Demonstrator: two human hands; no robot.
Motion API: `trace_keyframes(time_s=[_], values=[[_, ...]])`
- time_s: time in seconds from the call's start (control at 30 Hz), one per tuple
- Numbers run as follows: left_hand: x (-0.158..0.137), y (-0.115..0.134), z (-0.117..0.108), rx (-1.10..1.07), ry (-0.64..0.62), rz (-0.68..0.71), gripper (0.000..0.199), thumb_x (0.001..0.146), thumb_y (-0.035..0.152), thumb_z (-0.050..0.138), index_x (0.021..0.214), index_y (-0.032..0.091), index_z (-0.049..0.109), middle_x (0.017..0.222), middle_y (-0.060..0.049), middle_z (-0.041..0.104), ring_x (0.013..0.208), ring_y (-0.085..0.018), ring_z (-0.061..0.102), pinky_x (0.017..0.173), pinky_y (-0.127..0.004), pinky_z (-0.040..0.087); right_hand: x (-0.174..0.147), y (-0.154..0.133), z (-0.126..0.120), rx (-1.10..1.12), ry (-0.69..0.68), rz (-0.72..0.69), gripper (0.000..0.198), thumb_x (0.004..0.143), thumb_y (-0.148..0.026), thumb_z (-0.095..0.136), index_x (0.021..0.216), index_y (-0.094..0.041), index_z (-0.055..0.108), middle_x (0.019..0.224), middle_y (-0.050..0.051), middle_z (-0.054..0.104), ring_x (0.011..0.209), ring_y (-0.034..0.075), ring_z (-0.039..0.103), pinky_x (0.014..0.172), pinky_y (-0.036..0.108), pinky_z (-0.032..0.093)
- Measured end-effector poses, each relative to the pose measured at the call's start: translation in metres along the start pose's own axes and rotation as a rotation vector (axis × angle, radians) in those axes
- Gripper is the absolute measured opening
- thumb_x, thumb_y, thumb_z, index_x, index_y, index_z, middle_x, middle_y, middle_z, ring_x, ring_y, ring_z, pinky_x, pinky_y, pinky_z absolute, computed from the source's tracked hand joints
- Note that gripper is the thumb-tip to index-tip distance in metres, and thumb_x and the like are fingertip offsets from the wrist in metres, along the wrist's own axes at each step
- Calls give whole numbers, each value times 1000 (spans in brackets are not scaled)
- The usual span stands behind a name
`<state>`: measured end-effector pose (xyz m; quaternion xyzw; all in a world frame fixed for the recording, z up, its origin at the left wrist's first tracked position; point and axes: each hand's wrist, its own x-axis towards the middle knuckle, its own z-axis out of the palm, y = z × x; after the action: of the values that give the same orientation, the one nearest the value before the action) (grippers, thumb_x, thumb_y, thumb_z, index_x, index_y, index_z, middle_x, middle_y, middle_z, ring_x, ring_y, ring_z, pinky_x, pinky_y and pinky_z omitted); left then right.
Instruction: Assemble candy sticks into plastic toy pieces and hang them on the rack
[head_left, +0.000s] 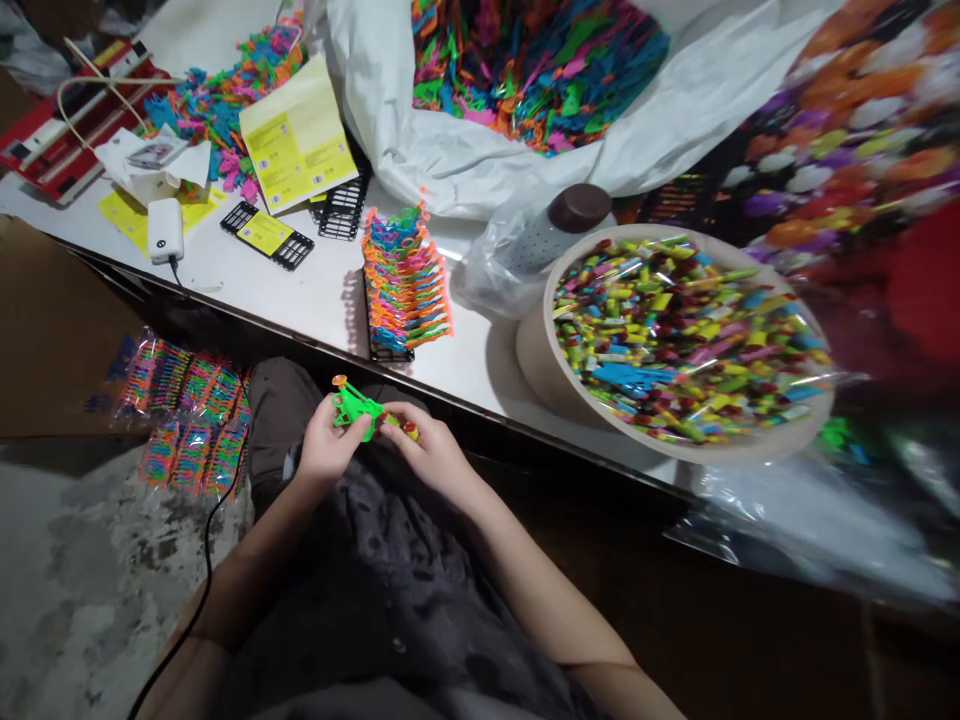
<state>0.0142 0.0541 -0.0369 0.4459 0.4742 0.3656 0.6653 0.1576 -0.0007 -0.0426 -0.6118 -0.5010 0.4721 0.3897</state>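
Note:
Over my lap, my left hand (330,440) is closed round a small bright green plastic toy (357,408) with an orange round tip at its upper left. My right hand (424,445) pinches a small yellow and dark-red wrapped stick (409,430), whose far end meets the green toy. Whether the two pieces are joined, I cannot tell; my fingers cover part of both. Just beyond my hands, on the white table (300,300), a row of orange, pink, green and blue plastic toys (405,280) stands packed on a black rack (390,352).
A beige tub (536,350) of wrapped sticks stands at the right, beside a bottle (551,230) in clear plastic. Behind is a white sack (450,170) of coloured toys. Yellow label sheets (300,150) and a white power bank (165,232) lie left. Bagged toys (187,400) rest below.

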Motion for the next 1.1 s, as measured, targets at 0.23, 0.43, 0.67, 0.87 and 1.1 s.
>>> trace_keyframes(time_s=[0.23, 0.43, 0.67, 0.87, 1.1], values=[[-1, -2, -19, -25, 37, -30, 51, 57, 51, 75, 87, 17, 50, 76, 0, 60, 66, -8, 56, 62, -20, 48, -7, 4, 2, 171, 9, 66, 30, 83, -46, 52, 93, -17, 53, 74, 3, 62, 64, 11, 54, 61, 24, 41], [-7, -17, -14, -57, -131, 45, 61, 55, 52, 76, 98, 18, 50, 89, -5, 61, 82, -12, 59, 78, -24, 49, -1, 7, 18, 760, -60, 191, 48, 73, -62, 59, 77, -15, 48, 54, -1, 53, 41, 6, 39, 44, 21, 27], [-4, -38, -6, 127, -24, 92, 31, 66, 37, 70, 81, 16, 54, 78, -1, 58, 75, -9, 57, 77, -23, 47, 1, 9, 22, 661, -132, 208, 47, 75, -61, 55, 80, -15, 50, 61, -1, 56, 45, 6, 43, 47, 21, 32], [51, -45, -12, 390, 90, 346, 26, 71, 40, 65, 77, 16, 57, 79, -3, 59, 77, -11, 55, 75, -24, 44, 1, 35, 15, 368, 57, 213, 46, 78, -59, 50, 86, -14, 55, 69, 2, 59, 57, 8, 48, 55, 21, 38], [122, -63, 9, 576, 191, 430, 18, 74, 33, 58, 77, 15, 56, 76, -4, 60, 73, -11, 56, 76, -25, 45, -9, 63, 19, 369, 65, 264, 47, 77, -60, 49, 85, -14, 53, 67, 2, 58, 51, 8, 45, 51, 22, 36]])
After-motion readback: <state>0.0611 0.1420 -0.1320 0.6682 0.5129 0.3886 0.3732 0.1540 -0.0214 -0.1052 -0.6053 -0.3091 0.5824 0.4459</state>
